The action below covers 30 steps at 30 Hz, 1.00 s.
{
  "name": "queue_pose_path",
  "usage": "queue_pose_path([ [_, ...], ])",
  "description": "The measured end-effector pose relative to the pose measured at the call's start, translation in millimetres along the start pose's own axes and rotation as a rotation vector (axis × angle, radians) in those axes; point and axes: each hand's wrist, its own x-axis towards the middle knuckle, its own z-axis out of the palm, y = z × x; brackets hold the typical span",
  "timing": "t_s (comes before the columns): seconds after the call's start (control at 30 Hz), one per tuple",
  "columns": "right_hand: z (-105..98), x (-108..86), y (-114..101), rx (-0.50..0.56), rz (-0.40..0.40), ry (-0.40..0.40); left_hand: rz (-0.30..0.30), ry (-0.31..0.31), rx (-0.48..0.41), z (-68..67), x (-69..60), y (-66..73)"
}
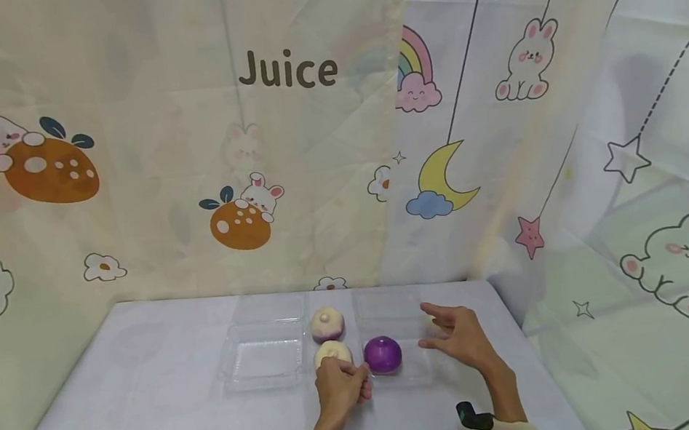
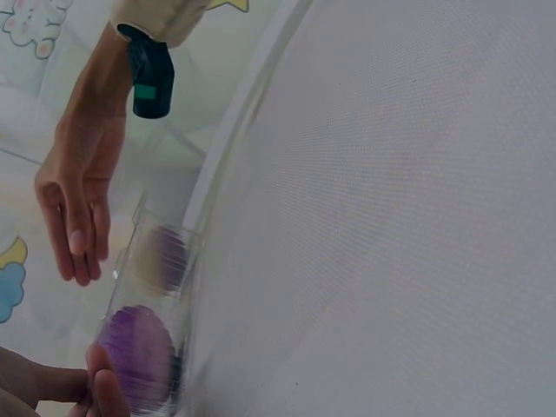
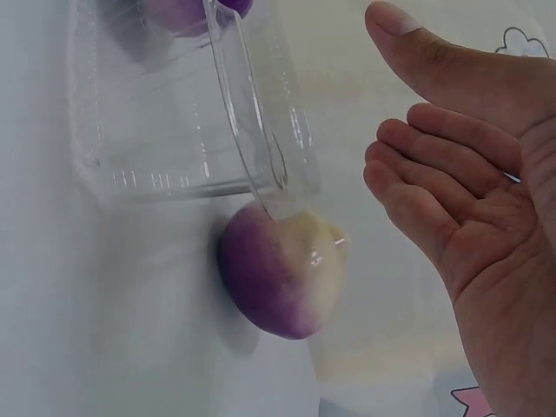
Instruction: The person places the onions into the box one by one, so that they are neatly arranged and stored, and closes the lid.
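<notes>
My left hand (image 1: 339,390) pinches the near left edge of the right-hand clear plastic container (image 1: 415,375); the grip is partly hidden. A round, glossy purple vegetable (image 1: 382,355), like a turnip, sits in that container beside my fingertips. Two white-and-purple turnips stand left of the container, one farther back (image 1: 327,324) and one nearer (image 1: 331,353), partly covered by my left hand. My right hand (image 1: 464,336) hovers at the container's right side, thumb and fingers apart, holding nothing. In the right wrist view its palm (image 3: 469,234) shows beside a turnip (image 3: 282,271) outside the container wall.
Another clear container (image 1: 265,355) lies open on the left of the white table (image 1: 148,419), its lid (image 1: 272,308) folded back. The right container's lid (image 1: 386,303) also lies back. Printed curtains (image 1: 140,126) hang behind and beside the table. A dark wrist device (image 1: 474,417) is by the right sleeve.
</notes>
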Motion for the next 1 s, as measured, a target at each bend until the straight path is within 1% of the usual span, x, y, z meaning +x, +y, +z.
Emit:
queue_pose_path([
  [0.33,-12,1.7,3,-0.039,-0.018,0.074,-0.007,0.008,0.005,0.1,0.2,-0.1],
  [0.47,-16,1.3,6,-0.066,-0.002,0.105,0.0,0.007,0.002,0.5,0.0,-0.6],
  [0.57,-18,0.4,8,-0.082,-0.004,0.114,0.0,0.005,-0.001,0.7,-0.1,-0.7],
  [0.63,-20,-0.1,9,-0.083,-0.014,0.117,-0.012,0.004,-0.005,0.6,0.0,-0.2],
  [0.77,-23,-0.7,12,-0.09,-0.036,0.118,-0.009,0.002,-0.012,-0.5,-0.9,0.8],
  [0.9,-25,-0.6,17,-0.115,-0.022,0.114,-0.007,-0.001,-0.016,-0.7,-1.4,1.0],
  [1.0,-27,-1.0,20,-0.127,0.005,0.113,-0.009,-0.005,-0.016,-0.5,-1.1,1.2],
])
